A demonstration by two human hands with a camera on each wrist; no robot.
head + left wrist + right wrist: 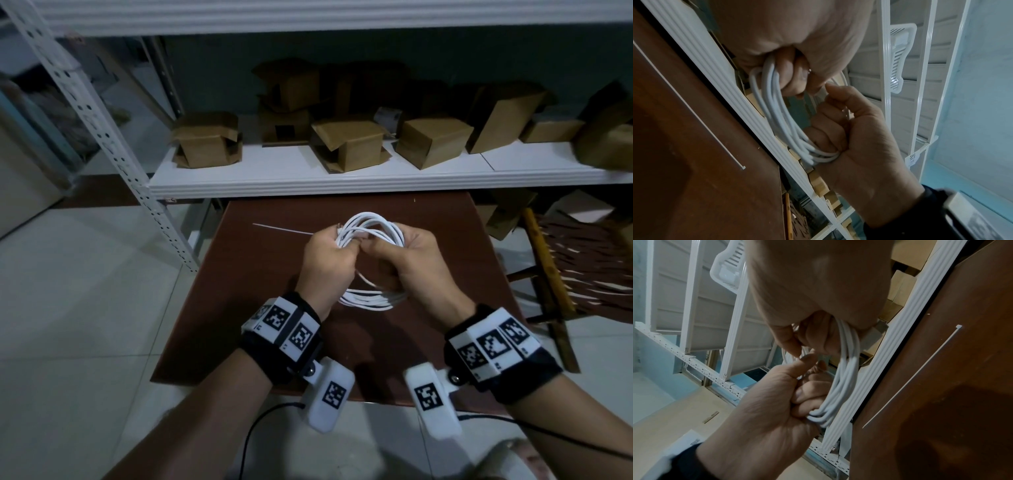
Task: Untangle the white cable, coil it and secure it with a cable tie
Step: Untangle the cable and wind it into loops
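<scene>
Above the brown table (428, 246), which serves as the reference for all that follows, you hold the work clear of the surface. Behind the table stands a white shelf (342, 178) carrying cardboard boxes (349, 140). The white cable (373, 226) is already gathered into a multi-turn coil, raised over the table's middle. Your left hand (325, 263) clenches round the coil's left side, and your right hand (407, 257) clenches round its right side; in the wrist views your fingers (826, 139) wrap the bundled strands fully. The cable tie (284, 229) lies flat on the table, towards its far left, just beside your left hand but untouched.

Judgement: untangling and coiling appear complete; securing is the step pending. The next move calls for one hand to keep the turns bunched while the other frees itself to fetch the tie.
</scene>
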